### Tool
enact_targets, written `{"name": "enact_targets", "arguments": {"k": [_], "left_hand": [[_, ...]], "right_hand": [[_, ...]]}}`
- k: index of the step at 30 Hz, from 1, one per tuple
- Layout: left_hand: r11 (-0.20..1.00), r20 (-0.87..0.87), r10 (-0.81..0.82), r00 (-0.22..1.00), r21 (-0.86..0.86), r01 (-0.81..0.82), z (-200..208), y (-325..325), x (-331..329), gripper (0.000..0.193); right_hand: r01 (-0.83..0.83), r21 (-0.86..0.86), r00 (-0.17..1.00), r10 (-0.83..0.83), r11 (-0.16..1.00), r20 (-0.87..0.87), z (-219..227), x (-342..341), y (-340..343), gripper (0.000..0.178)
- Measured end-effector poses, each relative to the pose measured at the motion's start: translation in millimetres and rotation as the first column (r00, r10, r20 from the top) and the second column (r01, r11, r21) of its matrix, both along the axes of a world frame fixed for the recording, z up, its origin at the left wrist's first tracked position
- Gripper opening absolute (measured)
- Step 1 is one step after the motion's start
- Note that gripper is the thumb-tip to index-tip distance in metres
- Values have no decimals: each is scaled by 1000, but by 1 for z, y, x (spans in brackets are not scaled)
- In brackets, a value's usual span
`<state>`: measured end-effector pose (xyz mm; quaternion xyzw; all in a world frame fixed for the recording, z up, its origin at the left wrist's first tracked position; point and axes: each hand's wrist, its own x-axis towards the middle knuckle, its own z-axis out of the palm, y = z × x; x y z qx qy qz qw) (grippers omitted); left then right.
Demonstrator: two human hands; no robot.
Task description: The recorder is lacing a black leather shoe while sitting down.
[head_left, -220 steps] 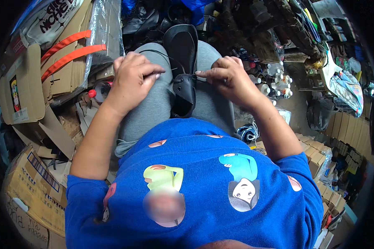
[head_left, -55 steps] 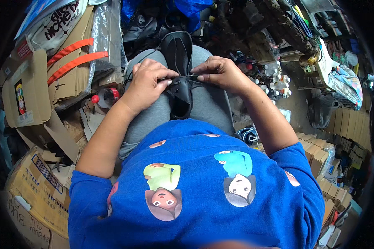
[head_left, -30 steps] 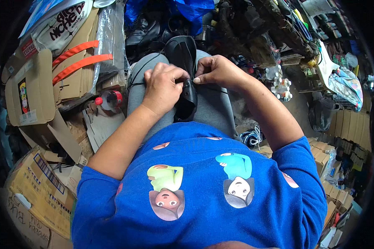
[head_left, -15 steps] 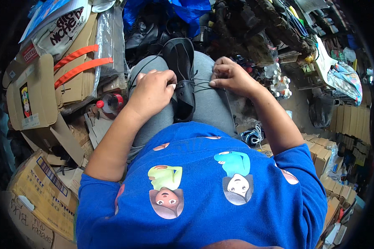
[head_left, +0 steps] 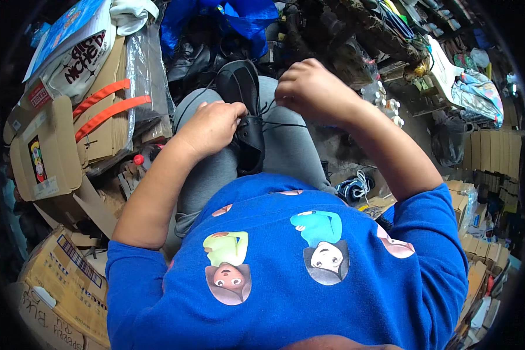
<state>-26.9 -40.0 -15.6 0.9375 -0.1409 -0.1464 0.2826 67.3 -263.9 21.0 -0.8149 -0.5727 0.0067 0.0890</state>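
"What do I have in the head view?"

"I see one black shoe [head_left: 252, 141], smooth and faintly shiny, lying lengthwise between two thighs in grey trousers [head_left: 300, 149]."

"Which way does it point?"

"One end faces the body, the other away. I can't say for certain which is the toe."

"And the lace [head_left: 284, 123]?"

"Thin and black. I follow one strand out over the right thigh, another curving over the left, and one along the shoe's far part."

"Eyelets?"

"Their panel sits about midway along; the holes are too small for me to count."
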Motion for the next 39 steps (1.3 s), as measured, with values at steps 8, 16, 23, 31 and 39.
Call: {"name": "enact_targets", "arguments": {"k": [8, 16, 23, 31, 39], "left_hand": [[993, 192, -96, 977, 93, 79, -7, 13, -15, 21], [849, -41, 528, 848, 34, -527, 12, 143, -99, 23], [379, -91, 415, 905, -887, -263, 71, 121, -62, 17], [624, -385, 124, 915, -687, -373, 80, 74, -65, 26], [578, 646, 466, 604, 295, -761, 173, 205, -98, 16]], "right_hand": [[-150, -95, 988, 145, 984, -57, -23, -9, 22, 4], [429, -243, 839, -483, 870, -250, -37, 35, -113, 5], [765, 401, 155, 462, 503, -874, -13, 34, -56, 22], [351, 529, -268, 624, 773, -734, 20, 13, -55, 28], [740, -371, 442, -821, 562, -362, -34, 4, -238, 31]]}}
